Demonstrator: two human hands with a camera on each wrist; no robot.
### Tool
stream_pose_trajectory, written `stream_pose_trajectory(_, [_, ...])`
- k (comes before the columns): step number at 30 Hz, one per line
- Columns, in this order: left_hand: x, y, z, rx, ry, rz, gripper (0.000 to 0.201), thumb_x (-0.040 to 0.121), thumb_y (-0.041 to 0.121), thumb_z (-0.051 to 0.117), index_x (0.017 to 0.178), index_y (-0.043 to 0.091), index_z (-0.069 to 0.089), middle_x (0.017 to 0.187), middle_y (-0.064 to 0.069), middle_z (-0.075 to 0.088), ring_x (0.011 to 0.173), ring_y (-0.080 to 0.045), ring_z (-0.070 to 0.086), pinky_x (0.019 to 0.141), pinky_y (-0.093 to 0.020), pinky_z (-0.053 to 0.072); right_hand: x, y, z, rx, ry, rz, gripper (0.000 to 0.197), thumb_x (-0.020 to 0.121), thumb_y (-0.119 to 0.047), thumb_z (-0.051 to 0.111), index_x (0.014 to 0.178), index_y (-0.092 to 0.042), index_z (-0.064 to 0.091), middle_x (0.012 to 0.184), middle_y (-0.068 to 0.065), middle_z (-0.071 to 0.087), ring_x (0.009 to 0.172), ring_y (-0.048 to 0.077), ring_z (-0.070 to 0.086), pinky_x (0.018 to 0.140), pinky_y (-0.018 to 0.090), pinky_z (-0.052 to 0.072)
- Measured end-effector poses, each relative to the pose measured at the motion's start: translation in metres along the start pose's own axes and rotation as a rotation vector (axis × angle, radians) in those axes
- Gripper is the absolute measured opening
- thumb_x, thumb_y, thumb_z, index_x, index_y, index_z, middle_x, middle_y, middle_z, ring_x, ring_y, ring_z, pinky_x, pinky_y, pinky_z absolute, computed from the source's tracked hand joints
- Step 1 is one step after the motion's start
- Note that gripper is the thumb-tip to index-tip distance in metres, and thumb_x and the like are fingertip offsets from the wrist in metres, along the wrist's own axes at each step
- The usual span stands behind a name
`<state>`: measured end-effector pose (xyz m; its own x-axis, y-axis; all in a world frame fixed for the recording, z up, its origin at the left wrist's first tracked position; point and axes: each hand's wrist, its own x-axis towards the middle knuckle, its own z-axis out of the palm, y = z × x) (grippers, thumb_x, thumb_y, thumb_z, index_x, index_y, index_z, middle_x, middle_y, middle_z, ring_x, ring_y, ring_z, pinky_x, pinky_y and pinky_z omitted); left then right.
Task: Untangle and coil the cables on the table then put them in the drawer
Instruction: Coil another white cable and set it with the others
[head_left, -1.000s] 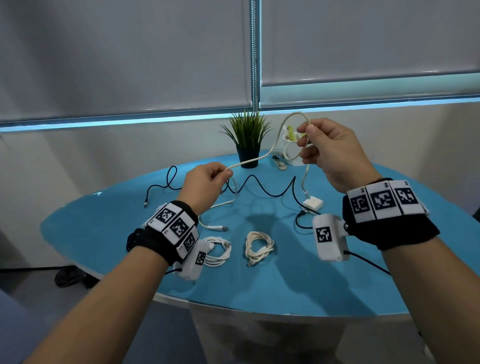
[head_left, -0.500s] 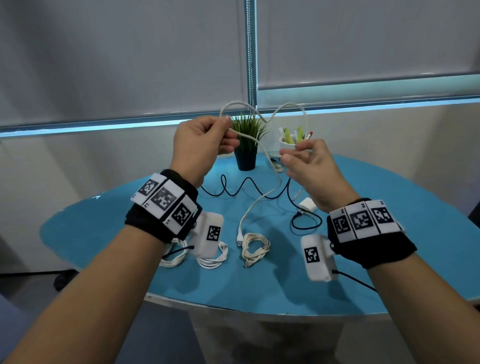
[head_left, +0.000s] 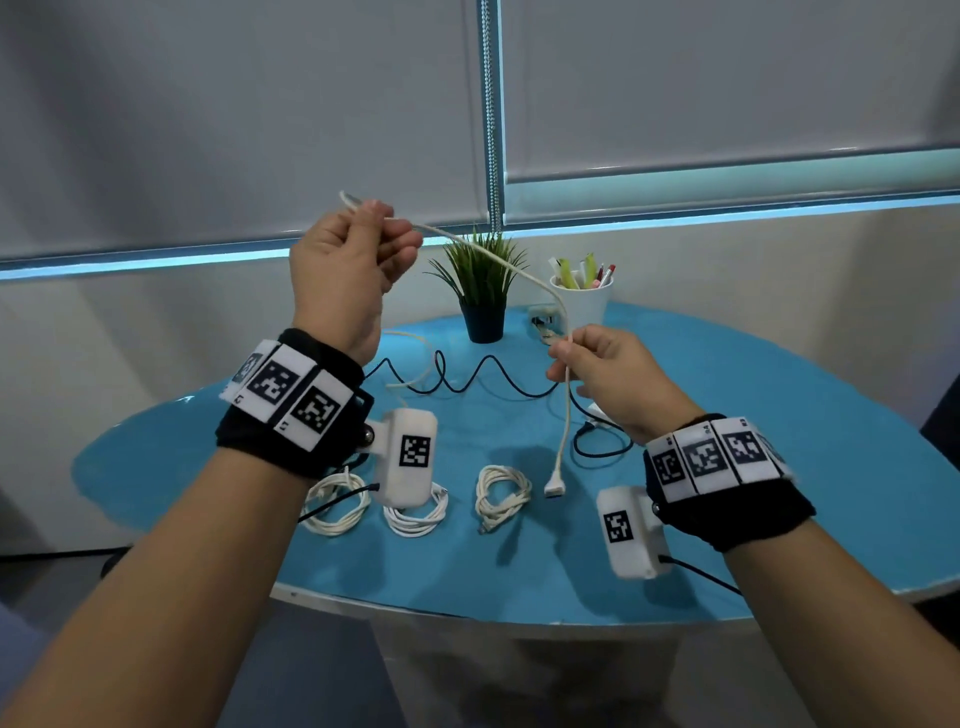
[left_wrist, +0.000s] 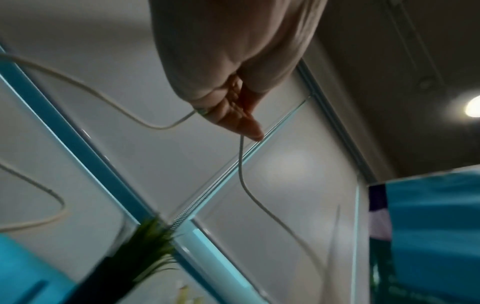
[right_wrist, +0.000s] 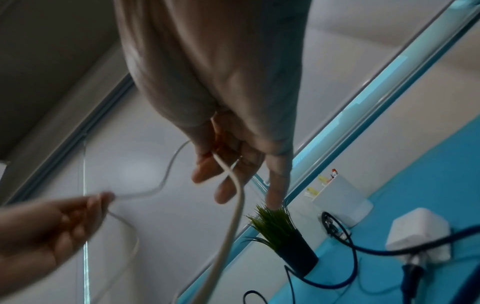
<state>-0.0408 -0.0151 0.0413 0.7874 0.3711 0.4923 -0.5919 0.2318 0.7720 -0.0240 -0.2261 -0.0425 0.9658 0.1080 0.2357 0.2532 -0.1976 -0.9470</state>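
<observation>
A cream cable hangs stretched in the air; three coiled white cables lie on the blue desk; a wavy black cable sprawls behind.

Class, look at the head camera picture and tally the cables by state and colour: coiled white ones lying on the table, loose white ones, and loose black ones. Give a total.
Coiled white cables on the table: 3
Loose white cable held in both hands: 1
Loose white cable on the table: 1
Loose black cable on the table: 1
Total: 6
</observation>
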Motion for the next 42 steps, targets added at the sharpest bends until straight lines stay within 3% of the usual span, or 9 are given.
stream_pose_trajectory(8, [-0.001,-0.041,-0.039,0.456,0.07,-0.088,0.022,0.092,0.009,0.052,0.071,0.006,0.058,0.065,-0.009,0.06,0.047,-0.007,0.062,0.048,-0.017,0.05,-0.016,-0.017,-0.007,0.438,-0.019,-0.013,0.019,0.099,-0.017,0.044,0.085,-0.015,0.058,0.052,-0.001,0.042,0.043,0.013,0.044,0.053,0.029,0.053])
stream_pose_trajectory(15, [0.008,-0.053,-0.07,0.449,0.218,-0.15,0.025,0.093,0.009,0.051,0.068,0.005,0.055,0.061,-0.009,0.058,0.041,-0.005,0.059,0.043,-0.014,0.047,-0.026,-0.019,-0.017,0.414,-0.115,-0.041,0.021,0.096,-0.019,0.048,0.079,-0.009,0.057,0.045,-0.004,0.032,0.039,0.012,0.03,0.053,0.029,0.048])
stream_pose_trajectory(19, [-0.002,-0.057,-0.071,0.663,0.066,-0.333,0.029,0.091,0.016,0.059,0.065,0.004,0.053,0.055,-0.01,0.06,0.036,-0.008,0.057,0.042,-0.018,0.051,-0.026,-0.022,-0.014,0.477,-0.135,-0.051,0.023,0.098,-0.022,0.043,0.092,-0.009,0.061,0.046,-0.004,0.026,0.037,0.009,0.022,0.042,0.022,0.031])
stream_pose_trajectory(23, [-0.018,-0.051,-0.061,1.262,-0.081,-0.177,0.036,0.083,0.043,0.064,0.074,0.009,0.053,0.067,-0.002,0.059,0.067,-0.02,0.055,0.063,-0.031,0.044,-0.024,-0.026,-0.01,0.442,-0.104,-0.06,0.028,0.098,-0.027,0.045,0.079,-0.01,0.057,0.044,-0.005,0.024,0.039,0.01,0.016,0.043,0.022,0.014])
stream_pose_trajectory(27, [-0.039,-0.05,-0.036,1.006,-0.349,-0.079,0.069,0.075,0.065,0.058,0.125,0.021,0.041,0.12,-0.001,0.052,0.111,-0.018,0.05,0.093,-0.035,0.043,-0.026,-0.029,-0.007,0.429,-0.122,-0.045,0.035,0.097,-0.033,0.045,0.069,-0.013,0.051,0.041,-0.005,0.024,0.037,0.01,0.016,0.042,0.024,0.014])
stream_pose_trajectory(30, [-0.049,-0.059,-0.025,1.038,-0.544,-0.01,0.076,0.075,0.066,0.052,0.136,0.028,0.028,0.135,0.001,0.046,0.126,-0.016,0.043,0.102,-0.039,0.037,-0.029,-0.033,-0.004,0.427,-0.174,-0.059,0.036,0.097,-0.033,0.043,0.069,-0.012,0.052,0.04,-0.006,0.025,0.035,0.009,0.017,0.04,0.02,0.015])
stream_pose_trajectory(33, [-0.054,-0.065,-0.017,0.979,-0.645,-0.069,0.025,0.096,0.038,0.043,0.117,0.025,0.048,0.089,0.001,0.062,0.084,-0.009,0.063,0.077,-0.025,0.047,-0.032,-0.04,-0.003,0.47,-0.203,-0.071,0.035,0.099,-0.03,0.04,0.072,-0.011,0.052,0.038,-0.007,0.025,0.033,0.007,0.016,0.039,0.018,0.013])
stream_pose_trajectory(35, [-0.058,-0.065,-0.015,0.921,-0.675,-0.084,0.02,0.1,0.03,0.035,0.098,0.022,0.054,0.065,0.0,0.051,0.055,-0.009,0.054,0.06,-0.022,0.044,-0.033,-0.046,-0.006,0.513,-0.2,-0.077,0.033,0.1,-0.028,0.037,0.077,-0.01,0.053,0.04,-0.006,0.025,0.034,0.007,0.017,0.039,0.019,0.013])
stream_pose_trajectory(42, [-0.059,-0.071,-0.027,0.888,-0.569,0.087,0.02,0.099,0.032,0.029,0.103,0.015,0.039,0.059,-0.002,0.033,0.049,-0.014,0.029,0.049,-0.03,0.028,-0.033,-0.055,-0.018,0.679,-0.236,-0.052,0.035,0.101,-0.034,0.029,0.104,-0.012,0.056,0.05,-0.004,0.03,0.037,0.007,0.021,0.043,0.023,0.017])
